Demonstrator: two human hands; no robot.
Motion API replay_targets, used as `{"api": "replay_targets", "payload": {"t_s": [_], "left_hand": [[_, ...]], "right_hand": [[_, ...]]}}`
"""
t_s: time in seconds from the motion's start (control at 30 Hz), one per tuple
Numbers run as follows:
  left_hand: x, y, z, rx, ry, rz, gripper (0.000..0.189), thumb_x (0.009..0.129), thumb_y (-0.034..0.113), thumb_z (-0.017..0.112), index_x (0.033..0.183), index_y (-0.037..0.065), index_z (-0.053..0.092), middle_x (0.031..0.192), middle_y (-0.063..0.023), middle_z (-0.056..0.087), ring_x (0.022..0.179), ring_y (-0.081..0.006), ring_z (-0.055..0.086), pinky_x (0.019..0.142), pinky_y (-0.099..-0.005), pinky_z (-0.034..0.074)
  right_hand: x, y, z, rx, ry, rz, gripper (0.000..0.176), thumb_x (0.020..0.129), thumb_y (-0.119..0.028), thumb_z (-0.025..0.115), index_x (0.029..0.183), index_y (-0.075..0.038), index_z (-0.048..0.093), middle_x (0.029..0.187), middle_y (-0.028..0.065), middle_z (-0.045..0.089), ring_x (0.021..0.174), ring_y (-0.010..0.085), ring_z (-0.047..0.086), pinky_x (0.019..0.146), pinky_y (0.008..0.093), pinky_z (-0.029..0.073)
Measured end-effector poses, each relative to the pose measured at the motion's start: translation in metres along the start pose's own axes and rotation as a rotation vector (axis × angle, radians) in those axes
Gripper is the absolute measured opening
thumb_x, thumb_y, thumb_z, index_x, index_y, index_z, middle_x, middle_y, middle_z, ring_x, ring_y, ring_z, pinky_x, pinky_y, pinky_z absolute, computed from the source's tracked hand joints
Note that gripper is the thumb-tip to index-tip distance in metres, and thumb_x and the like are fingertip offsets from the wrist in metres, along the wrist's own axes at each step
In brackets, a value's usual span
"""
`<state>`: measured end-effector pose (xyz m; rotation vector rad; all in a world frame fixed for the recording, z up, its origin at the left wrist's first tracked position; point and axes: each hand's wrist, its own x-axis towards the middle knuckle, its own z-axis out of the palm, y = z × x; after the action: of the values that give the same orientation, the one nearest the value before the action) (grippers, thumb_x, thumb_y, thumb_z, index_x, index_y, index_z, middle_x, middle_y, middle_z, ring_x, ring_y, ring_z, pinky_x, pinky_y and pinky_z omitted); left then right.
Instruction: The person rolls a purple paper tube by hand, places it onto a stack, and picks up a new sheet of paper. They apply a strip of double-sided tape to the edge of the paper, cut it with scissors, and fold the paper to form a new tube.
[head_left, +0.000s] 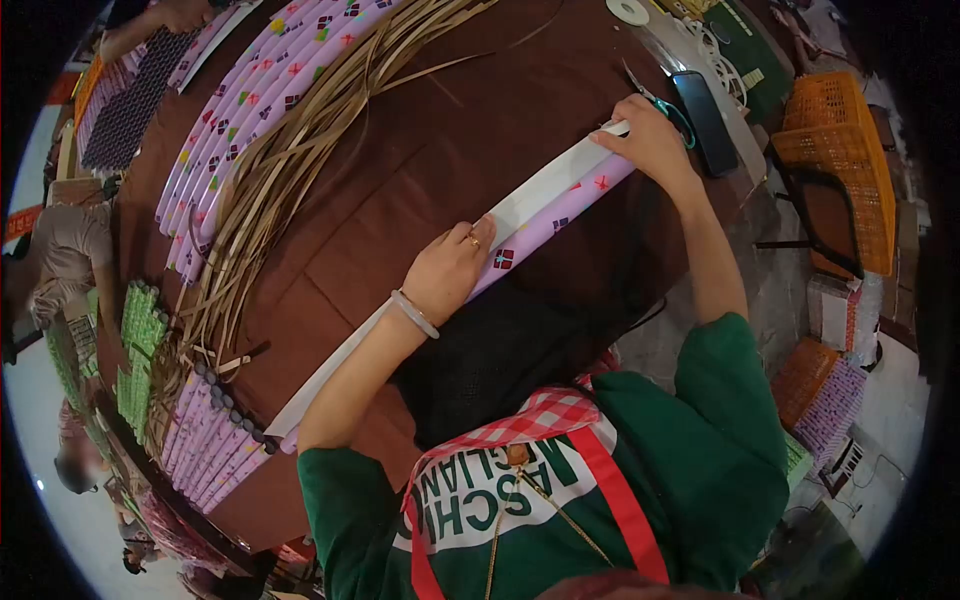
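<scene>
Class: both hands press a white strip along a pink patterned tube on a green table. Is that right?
Not quite: the head view shows a brown table, not green. The left hand and right hand do press the white strip along the pink patterned tube.

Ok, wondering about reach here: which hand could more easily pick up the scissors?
Right, probably. The right hand rests on the far end of the white strip, beside the scissors; the left hand presses it mid-length, farther off.

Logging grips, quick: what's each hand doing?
Left hand: closed, fingers curled over the pink patterned roll.
Right hand: open, pressing the white strip.
</scene>
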<state>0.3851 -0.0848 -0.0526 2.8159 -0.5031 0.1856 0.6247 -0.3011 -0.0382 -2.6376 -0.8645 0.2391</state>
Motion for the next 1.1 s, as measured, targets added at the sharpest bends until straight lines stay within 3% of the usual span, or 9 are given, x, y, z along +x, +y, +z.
{"api": "replay_targets", "payload": {"t_s": [0.37,0.47,0.57,0.63,0.77,0.83,1.1], "left_hand": [[-0.001,0.001,0.000,-0.013,-0.023,-0.034,0.038,0.074,0.004,0.052,0.111,-0.002,0.054,0.117,-0.0073,0.051,0.093,-0.0195,0.054,0.077,-0.0285,0.050],[0.000,-0.001,0.000,-0.008,0.028,0.020,0.037,0.074,0.006,0.051,0.108,-0.008,0.050,0.107,-0.0116,0.054,0.086,-0.0197,0.053,0.076,-0.0267,0.049],[-0.001,-0.002,0.000,-0.022,-0.059,-0.020,0.038,0.075,0.005,0.051,0.113,-0.002,0.053,0.119,-0.0091,0.051,0.096,-0.0210,0.053,0.079,-0.0292,0.049],[0.003,-0.002,-0.002,-0.027,-0.021,0.022,0.038,0.075,0.005,0.050,0.112,-0.005,0.050,0.104,-0.0109,0.052,0.086,-0.0198,0.053,0.075,-0.0276,0.049],[0.015,-0.001,0.000,-0.037,-0.027,-0.025,0.037,0.076,0.005,0.050,0.112,-0.003,0.049,0.100,-0.0102,0.051,0.086,-0.0205,0.053,0.074,-0.0286,0.049],[0.021,-0.001,0.002,-0.096,-0.134,-0.097,0.045,0.077,0.004,0.049,0.121,-0.002,0.044,0.098,-0.0116,0.050,0.090,-0.0261,0.053,0.076,-0.0334,0.049],[0.032,-0.009,0.008,-0.112,-0.141,-0.039,0.039,0.078,0.006,0.050,0.117,-0.001,0.046,0.093,-0.0133,0.049,0.085,-0.0267,0.054,0.073,-0.0353,0.048]], "right_hand": [[-0.002,-0.008,-0.001,-0.049,-0.019,0.026,0.035,0.071,-0.036,0.070,0.084,-0.005,0.059,0.096,0.0076,0.053,0.090,0.0281,0.056,0.073,0.0394,0.046],[-0.001,-0.009,-0.001,-0.072,-0.036,0.029,0.035,0.071,-0.036,0.070,0.084,-0.005,0.058,0.096,0.0075,0.053,0.090,0.0280,0.056,0.073,0.0395,0.046],[0.000,-0.009,-0.001,-0.062,-0.039,0.034,0.035,0.071,-0.036,0.069,0.085,-0.005,0.058,0.097,0.0074,0.053,0.090,0.0279,0.056,0.073,0.0401,0.046],[0.002,-0.010,-0.001,-0.090,-0.071,0.067,0.036,0.071,-0.037,0.069,0.085,-0.006,0.058,0.098,0.0072,0.052,0.090,0.0278,0.056,0.072,0.0407,0.046],[0.002,-0.007,0.002,-0.079,-0.055,0.057,0.036,0.072,-0.038,0.068,0.086,-0.006,0.058,0.099,0.0074,0.052,0.090,0.0280,0.056,0.072,0.0413,0.046],[0.002,-0.006,0.003,-0.091,-0.066,0.064,0.037,0.072,-0.038,0.068,0.087,-0.006,0.057,0.099,0.0075,0.052,0.090,0.0279,0.056,0.072,0.0409,0.047],[0.003,-0.006,0.003,-0.106,-0.059,0.035,0.036,0.073,-0.037,0.067,0.089,-0.006,0.058,0.100,0.0084,0.052,0.089,0.0290,0.056,0.073,0.0399,0.047]]}}
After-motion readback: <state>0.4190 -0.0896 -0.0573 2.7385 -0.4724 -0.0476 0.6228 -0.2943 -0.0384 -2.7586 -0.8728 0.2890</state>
